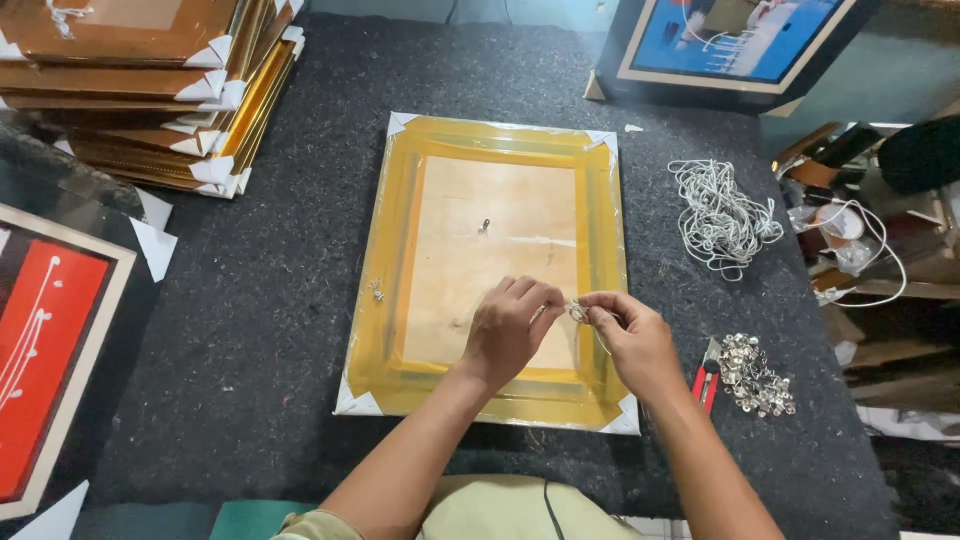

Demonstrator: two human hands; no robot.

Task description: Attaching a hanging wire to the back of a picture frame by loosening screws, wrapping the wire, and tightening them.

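Just right of the frame's centre, I see a small metal hanger ring (577, 311) pinched between both hands over the right edge of a gold picture frame (497, 405) lying face down on dark felt (260, 300). I judge the ring light, stiff and slippery, best taken by fingertips. My left hand (508, 328) closes thumb and fingers on it; my right hand (632, 338) nips it too, fingers nearly shut. White cord (720, 215) lies at right, a pile of ring hardware (755, 375) at lower right.
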